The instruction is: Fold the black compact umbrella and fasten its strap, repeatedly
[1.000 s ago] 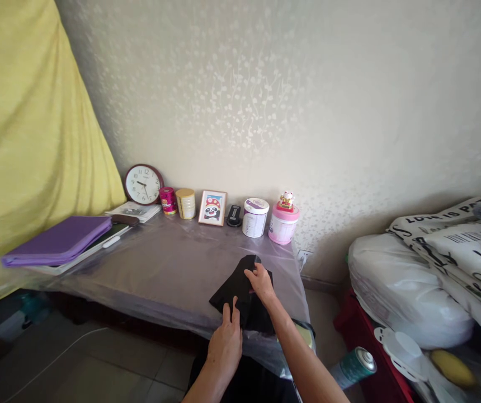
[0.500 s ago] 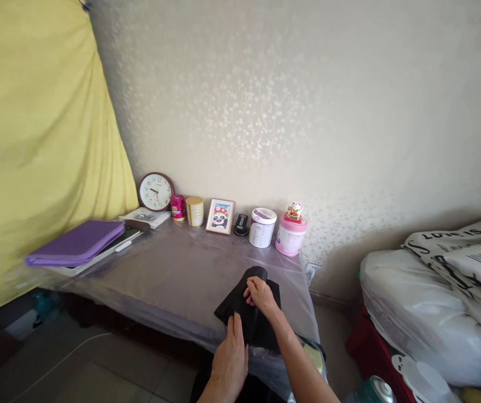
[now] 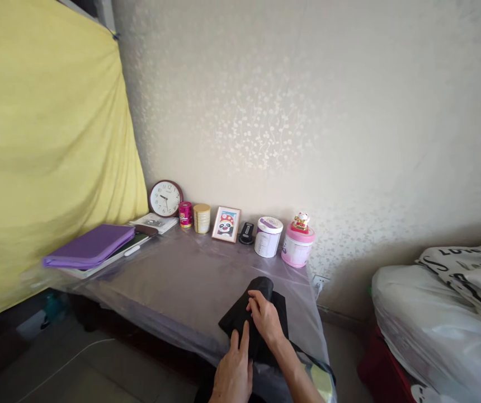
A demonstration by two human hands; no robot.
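A folded piece of thin black fabric [image 3: 237,318] lies near the front right of the table, with a black strap trailing off to the right. My left hand [image 3: 234,370] rests on its near edge, fingers stretched and slightly apart, the thumb partly hidden. Farther up, my right hand [image 3: 266,320] has its fingers curled against the fabric beside a rolled-up fold. What lies beneath the right palm is hidden.
Along the wall stand a clock [image 3: 165,198], a pink tin [image 3: 185,214], a picture frame [image 3: 226,224], a white tub [image 3: 268,237] and a pink tub [image 3: 297,246] topped by a cat figurine. A purple folder [image 3: 89,246] lies left. Bagged bedding [image 3: 429,313] sits right of the table.
The view has shifted, so everything sits lower and farther right. My left index and middle fingers have spread apart on the fabric; the right hand stays at nearly the same place on it.
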